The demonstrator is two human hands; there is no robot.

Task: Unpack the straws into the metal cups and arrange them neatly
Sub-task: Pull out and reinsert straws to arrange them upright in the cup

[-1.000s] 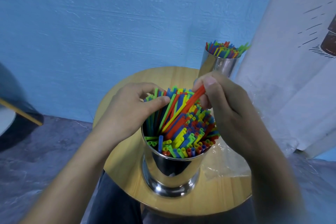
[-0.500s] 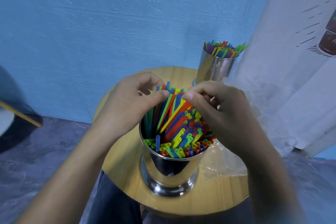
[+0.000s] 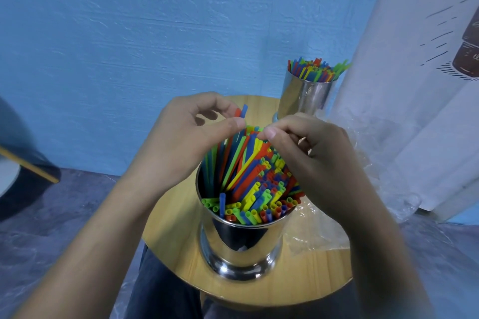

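A shiny metal cup (image 3: 241,243) stands near the front of the small round wooden table (image 3: 173,215). It is packed with colourful straws (image 3: 248,176), many leaning toward the far left. My left hand (image 3: 186,137) sits over the cup's far left rim and pinches the tips of several straws between thumb and fingers. My right hand (image 3: 311,158) is over the right side, its thumb and curled fingers pinching straw tips beside the left thumb. A second metal cup (image 3: 303,96), filled with upright straws (image 3: 316,70), stands at the table's far right.
Crumpled clear plastic wrapping (image 3: 318,230) lies on the table's right side. A white printed curtain (image 3: 404,85) hangs close on the right, and a blue wall (image 3: 155,33) is behind the table. A dark round object (image 3: 23,163) sits at the left edge. My knees are under the table.
My right hand has moved left across the straw tops until its thumb meets the left thumb. The left hand has lifted slightly and now pinches the straw tips.
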